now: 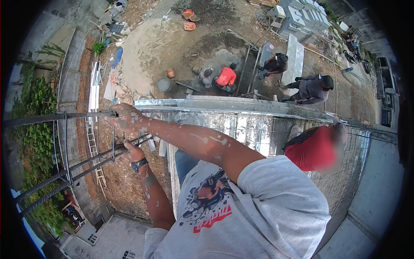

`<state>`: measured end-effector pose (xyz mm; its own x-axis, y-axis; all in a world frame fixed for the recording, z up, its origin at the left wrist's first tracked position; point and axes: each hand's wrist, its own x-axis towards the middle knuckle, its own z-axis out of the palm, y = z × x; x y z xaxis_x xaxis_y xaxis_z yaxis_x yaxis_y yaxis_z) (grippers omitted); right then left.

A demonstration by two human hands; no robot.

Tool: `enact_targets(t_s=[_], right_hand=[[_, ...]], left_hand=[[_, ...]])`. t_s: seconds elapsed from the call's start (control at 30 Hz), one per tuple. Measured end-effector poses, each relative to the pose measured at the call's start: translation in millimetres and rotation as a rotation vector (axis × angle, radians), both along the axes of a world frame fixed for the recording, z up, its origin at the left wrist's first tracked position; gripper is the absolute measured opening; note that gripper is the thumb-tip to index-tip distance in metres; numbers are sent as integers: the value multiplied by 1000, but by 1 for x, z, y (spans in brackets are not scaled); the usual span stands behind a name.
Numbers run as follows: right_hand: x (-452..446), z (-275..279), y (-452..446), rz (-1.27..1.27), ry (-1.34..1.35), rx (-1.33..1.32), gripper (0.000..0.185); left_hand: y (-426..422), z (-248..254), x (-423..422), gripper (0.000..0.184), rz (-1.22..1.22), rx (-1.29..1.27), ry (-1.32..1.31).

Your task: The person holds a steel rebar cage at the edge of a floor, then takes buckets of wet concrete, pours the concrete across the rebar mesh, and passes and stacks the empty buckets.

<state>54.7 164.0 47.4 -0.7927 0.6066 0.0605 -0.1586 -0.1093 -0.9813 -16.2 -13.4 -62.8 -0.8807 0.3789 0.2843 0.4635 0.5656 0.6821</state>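
A rebar cage (64, 175), with long ribbed bars joined by thin stirrups, extends in from the left edge. My right hand (125, 118) is wrapped round the end of its upper bar. Below it, my left hand (134, 153), with a dark band on the wrist, closes on a lower bar near that bar's end. Grey splashes mark both of my forearms. Beneath my arms lies a raised edge (207, 105), beside a wire or bar grid (254, 127).
A person in red (308, 149) is close on my right. Several people work on the ground below, beyond the edge. A ladder (91, 138) stands below on the left. Farther off are a sand pile (144, 56), a bucket (163, 84) and stacked blocks (297, 19).
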Motion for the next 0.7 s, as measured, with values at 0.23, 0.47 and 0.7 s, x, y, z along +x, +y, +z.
enact_targets(t_s=[0.23,0.47,0.7], right_hand=[[1,14,-9,-332,-86,287,45],[-6,14,-6,-261,-65,253,41],[2,19,2,-196,-63,258,55]], left_hand=[[7,1,1,61,37,121,5],[17,30,10,52,-27,144,47],[25,32,11,56,-19,320,-67]])
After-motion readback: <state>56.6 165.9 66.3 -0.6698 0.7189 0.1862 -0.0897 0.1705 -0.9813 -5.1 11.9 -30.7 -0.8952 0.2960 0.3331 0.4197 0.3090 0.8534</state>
